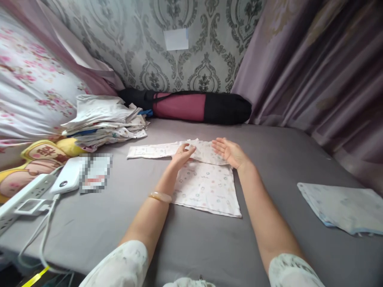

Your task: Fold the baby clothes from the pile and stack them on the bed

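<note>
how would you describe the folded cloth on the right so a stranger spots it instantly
On the grey surface, go right from the right hand, toward the purple curtain. The pale folded cloth lies low there. It sits alone with light blue edging, unlike the spread patterned top by the hands or the piled clothes at left.

Soft, muted light, apparently from the left, with faint shadows, stretched edges and one small pixelated patch.

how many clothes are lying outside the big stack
2 that I can tell: the spread patterned top at the centre, and the folded pale cloth far right; its folds may hide more.
</note>
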Action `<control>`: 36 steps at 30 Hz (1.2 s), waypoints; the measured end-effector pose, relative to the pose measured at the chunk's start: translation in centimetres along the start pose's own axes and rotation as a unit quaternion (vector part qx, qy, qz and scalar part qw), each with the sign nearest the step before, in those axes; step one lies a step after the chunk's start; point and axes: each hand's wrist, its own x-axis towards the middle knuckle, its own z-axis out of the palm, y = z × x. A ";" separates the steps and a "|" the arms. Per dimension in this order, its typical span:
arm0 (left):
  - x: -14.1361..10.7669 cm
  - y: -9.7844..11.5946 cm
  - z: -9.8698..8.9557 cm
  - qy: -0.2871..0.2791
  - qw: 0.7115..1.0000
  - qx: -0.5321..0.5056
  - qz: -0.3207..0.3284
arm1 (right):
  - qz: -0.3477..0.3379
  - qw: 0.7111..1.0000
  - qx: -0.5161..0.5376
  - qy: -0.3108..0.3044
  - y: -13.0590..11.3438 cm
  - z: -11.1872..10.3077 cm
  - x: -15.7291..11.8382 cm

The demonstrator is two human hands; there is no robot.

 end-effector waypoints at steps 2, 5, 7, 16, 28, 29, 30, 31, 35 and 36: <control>-0.1 -0.1 0.0 -0.006 0.999 0.028 0.022 | -0.019 0.998 0.023 0.047 -1.3 -1.8 0.1; 0.0 -0.4 0.0 -0.023 0.994 0.092 0.048 | -0.044 0.993 0.029 0.103 -2.7 -4.1 -0.1; 0.4 -0.6 0.1 -0.014 0.991 0.110 0.076 | -0.051 0.991 0.020 0.118 -3.0 -5.2 -0.3; 1.9 -0.7 -0.6 0.066 0.974 0.042 0.212 | -0.096 0.940 -0.256 0.203 0.0 -5.7 1.9; 2.3 -1.8 -1.8 0.116 0.923 0.289 0.228 | -0.088 0.639 -0.760 0.084 5.0 -1.9 0.5; 2.4 -1.9 -1.8 0.117 0.918 0.308 0.219 | -0.087 0.633 -0.765 0.087 5.1 -2.0 0.5; 2.4 -2.0 -1.8 0.117 0.914 0.326 0.211 | -0.086 0.628 -0.768 0.090 5.1 -2.2 0.6; 2.4 -2.0 -1.8 0.117 0.910 0.343 0.204 | -0.084 0.625 -0.771 0.092 5.2 -2.4 0.7; 2.4 -2.2 -1.8 0.108 0.887 0.400 0.204 | -0.075 0.620 -0.775 0.100 5.5 -3.1 1.0; 2.4 -2.2 -1.9 0.104 0.882 0.410 0.208 | -0.075 0.619 -0.775 0.101 5.6 -3.3 1.1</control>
